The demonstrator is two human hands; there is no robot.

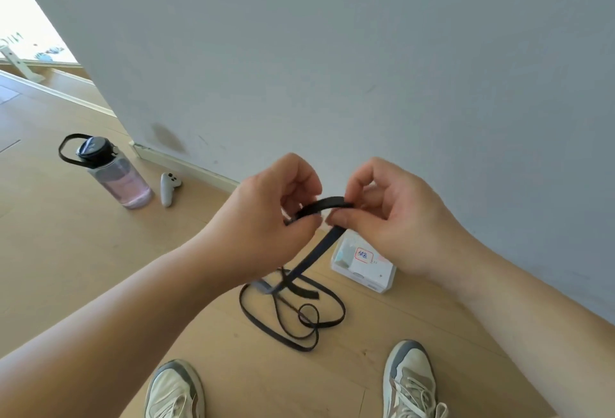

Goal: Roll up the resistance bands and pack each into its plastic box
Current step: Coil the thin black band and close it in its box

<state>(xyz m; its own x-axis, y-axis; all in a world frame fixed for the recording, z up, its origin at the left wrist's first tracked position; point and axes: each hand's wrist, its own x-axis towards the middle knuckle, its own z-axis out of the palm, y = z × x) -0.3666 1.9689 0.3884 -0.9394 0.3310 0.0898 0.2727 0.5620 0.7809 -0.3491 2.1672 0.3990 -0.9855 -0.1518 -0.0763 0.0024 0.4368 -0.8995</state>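
progress: just getting going by the look of it, working the first curl into the band (324,204), nothing properly wound so far
left to do: guessing nearly everything, winding in all the slack, then tucking the roll into the box (366,267); not seeing any packed band anywhere
left hand (273,214): curling in and pinching one end of the short arched bit of band
right hand (392,217): pinching the other end between thumb and fingertips, sitting just beside the left hand
band look: dark, flat, narrow strap, arching between both hands, then dropping toward 6 o'clock and sprawling on the wood floor (83,267) in loose loops, crossing over itself
box: sitting on the floor at roughly 4 o'clock from the hands, near the wall (332,51); whitish plastic, carrying a red-framed label with blue writing; lid open or closed, can't tell
other stuff: water bottle (116,174) and white controller (168,187) hanging out at 9 o'clock
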